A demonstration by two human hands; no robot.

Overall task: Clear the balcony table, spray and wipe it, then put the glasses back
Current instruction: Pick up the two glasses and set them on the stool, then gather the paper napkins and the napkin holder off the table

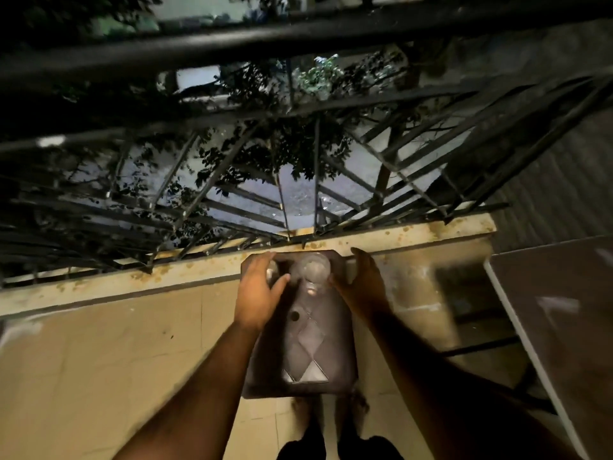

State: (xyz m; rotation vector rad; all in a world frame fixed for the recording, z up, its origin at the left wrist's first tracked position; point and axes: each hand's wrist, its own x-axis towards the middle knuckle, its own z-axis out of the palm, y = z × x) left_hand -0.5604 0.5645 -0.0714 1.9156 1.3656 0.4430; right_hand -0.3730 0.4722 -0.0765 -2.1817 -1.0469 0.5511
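A dark plastic stool (318, 353) with a diamond pattern stands on the floor in front of me, against the balcony ledge. Two clear glasses stand at its far end. My left hand (257, 293) is closed around the smaller left glass (272, 272), thumb on the near side. The wider right glass (313, 266) stands upright beside it, and my right hand (360, 283) cups its right side with the thumb near its base. The balcony table (560, 313), dark-topped with a pale edge, is at the right. The picture is dim and slightly blurred.
A stained concrete ledge (205, 272) carries a black metal railing (232, 207) just beyond the stool. Trees and the street lie far below. My feet (328, 413) stand on the beige floor tiles (99, 360) behind the stool. Table legs (481, 346) cross the gap at the right.
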